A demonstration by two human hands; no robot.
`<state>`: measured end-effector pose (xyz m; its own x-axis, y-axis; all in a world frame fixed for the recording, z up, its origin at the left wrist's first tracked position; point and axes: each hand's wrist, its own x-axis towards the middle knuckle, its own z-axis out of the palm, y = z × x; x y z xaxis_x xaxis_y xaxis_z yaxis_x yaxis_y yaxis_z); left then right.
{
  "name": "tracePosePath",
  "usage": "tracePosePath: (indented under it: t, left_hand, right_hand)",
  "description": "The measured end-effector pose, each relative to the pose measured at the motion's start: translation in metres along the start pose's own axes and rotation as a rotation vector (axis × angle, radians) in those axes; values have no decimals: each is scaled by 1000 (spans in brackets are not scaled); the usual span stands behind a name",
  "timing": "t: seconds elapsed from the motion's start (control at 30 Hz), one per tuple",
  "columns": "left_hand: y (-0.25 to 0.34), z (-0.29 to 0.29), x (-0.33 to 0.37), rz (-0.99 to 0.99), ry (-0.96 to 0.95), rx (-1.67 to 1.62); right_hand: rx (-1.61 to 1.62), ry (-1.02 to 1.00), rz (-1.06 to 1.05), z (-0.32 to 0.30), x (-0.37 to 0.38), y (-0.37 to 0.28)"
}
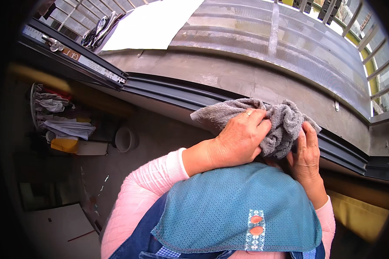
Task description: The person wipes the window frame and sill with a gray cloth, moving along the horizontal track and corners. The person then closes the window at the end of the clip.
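A crumpled grey towel-like cloth (282,125) lies bunched on the dark window track (173,95), with one loose end trailing left along the rail. My left hand (240,136) is closed on the cloth from the left, its thumb and fingers pinching the folds; a ring shows on one finger. On the cloth's other side, my right hand (306,157) holds the edge of the bunch, fingers bent over it. The undersides of both hands and part of the track beneath the cloth are hidden.
Beyond the track are a grey ledge (212,75), a perforated metal sheet (242,26), a white board (153,26) and window bars (378,64). A sliding frame with a latch (54,43) stands left. Below are a grey bucket (126,139) and hanging laundry (69,127).
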<state>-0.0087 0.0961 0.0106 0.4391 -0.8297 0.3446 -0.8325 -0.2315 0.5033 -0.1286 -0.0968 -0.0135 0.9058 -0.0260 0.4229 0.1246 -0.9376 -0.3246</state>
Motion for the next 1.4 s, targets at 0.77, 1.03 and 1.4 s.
tracePosePath:
  t: [0.77,1.03,1.4]
  left_hand:
    - [137,181,122,112,-672,-1224]
    - [88,119,88,341,-663,-886]
    - [-25,-80,-18,-197,292,-962]
  right_hand:
    - [1365,580,841,-123,-230,91]
    - [905,587,920,-106,-200,69]
    - [-103,113,136,-67,-32,61]
